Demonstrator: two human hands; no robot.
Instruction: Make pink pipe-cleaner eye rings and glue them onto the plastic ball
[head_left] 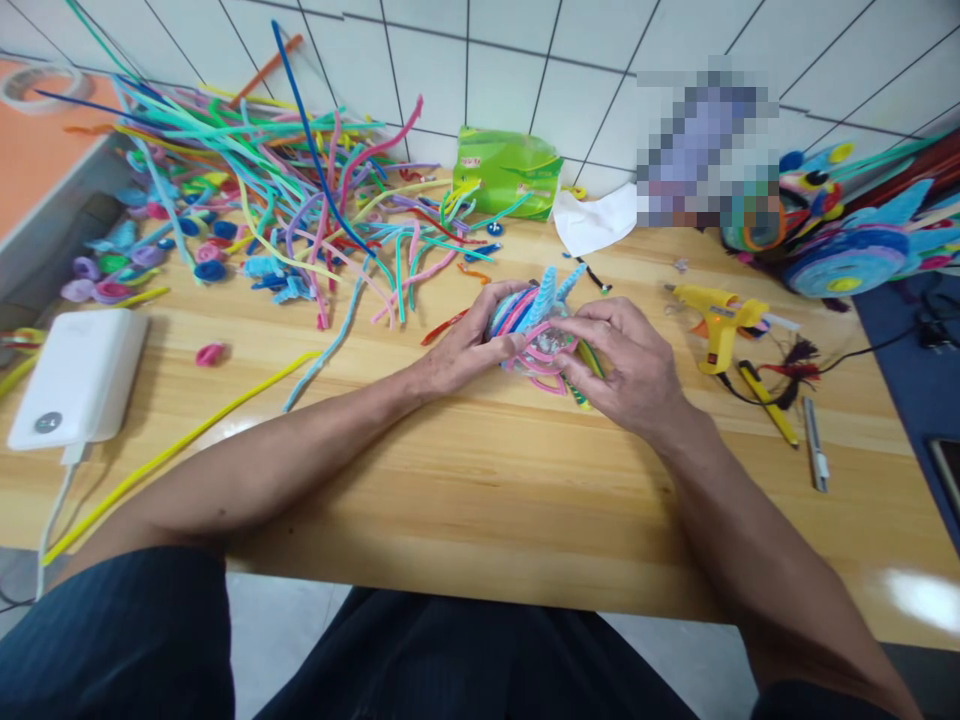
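Note:
Between my hands is a pipe-cleaner craft [537,312], wound in blue, pink and white with two light-blue pointed pieces standing up from its top. A clear, shiny part shows at its near end, with pink pipe cleaner [551,383] looped around it. My left hand [469,345] wraps the craft from the left, its thumb pressed on the near side. On the right, my right hand [622,360] pinches the pink pipe cleaner against the clear end with thumb and fingers. Green and yellow strands stick out beneath the right fingers; the craft's underside is hidden.
Loose pipe cleaners [300,170] are heaped at the back left, near a green packet [506,172]. A white power bank [79,378] lies left. To the right are a yellow glue gun [720,322], a yellow pen-like tool [769,403], a cutter knife [815,445] and finished-looking crafts [847,255].

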